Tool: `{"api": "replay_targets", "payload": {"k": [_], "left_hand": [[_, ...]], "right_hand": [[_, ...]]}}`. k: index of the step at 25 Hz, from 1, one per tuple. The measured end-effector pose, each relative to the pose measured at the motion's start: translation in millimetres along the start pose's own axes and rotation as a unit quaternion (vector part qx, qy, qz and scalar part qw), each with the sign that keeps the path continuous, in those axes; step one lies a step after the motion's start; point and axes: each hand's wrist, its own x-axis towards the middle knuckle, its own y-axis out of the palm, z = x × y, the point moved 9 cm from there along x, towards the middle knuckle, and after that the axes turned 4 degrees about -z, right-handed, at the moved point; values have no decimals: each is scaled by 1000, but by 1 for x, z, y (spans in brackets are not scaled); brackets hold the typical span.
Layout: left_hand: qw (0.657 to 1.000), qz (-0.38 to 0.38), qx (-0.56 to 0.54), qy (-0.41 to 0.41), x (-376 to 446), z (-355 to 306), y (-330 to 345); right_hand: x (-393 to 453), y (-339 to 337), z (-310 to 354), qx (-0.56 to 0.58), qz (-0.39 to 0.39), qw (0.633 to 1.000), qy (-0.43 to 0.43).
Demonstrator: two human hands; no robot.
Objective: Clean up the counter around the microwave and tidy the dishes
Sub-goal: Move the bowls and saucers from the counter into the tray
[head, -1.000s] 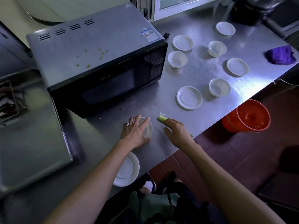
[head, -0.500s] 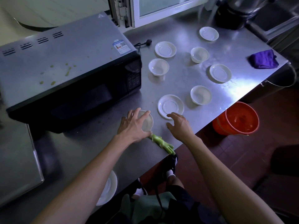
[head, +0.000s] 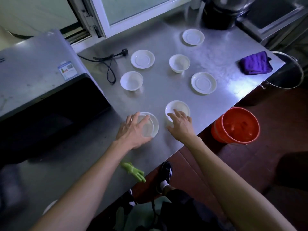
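Here, left hand (head: pixel 133 130) grip clamped over a small bowl (head: pixel 148 126) — right hand (head: pixel 180 125) fingers spread, touching another bowl (head: pixel 177 108).

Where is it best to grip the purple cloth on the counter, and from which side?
Pinch the purple cloth from above, at the top of its bunched middle. It lies crumpled in a soft heap at the counter's right corner, with nothing on it, so the raised folds probably give the fingers more to catch than the flat edges.

Bare forearms, no sleeves; dark trousers (head: pixel 181 212); black shoe (head: pixel 166 170) with white sock (head: pixel 164 184).
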Motion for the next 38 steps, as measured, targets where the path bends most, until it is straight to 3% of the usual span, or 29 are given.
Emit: {"api": "replay_targets", "payload": {"k": [13,21,29,38], "left_hand": [[998,13,12,-54,33,-25,13],[996,-8,-3,-87,14,-11,8],[984,-46,-30,-170,-88,46,-2],[953,-122,-46,-273,-293,126,-4]], "right_hand": [[65,10,-29,-41,59,997,-24],[62,8,-7,-26,49,997,-52],[12,15,95,-38,25,988,-148],[-123,46,241,-103,10,949,-297]]}}
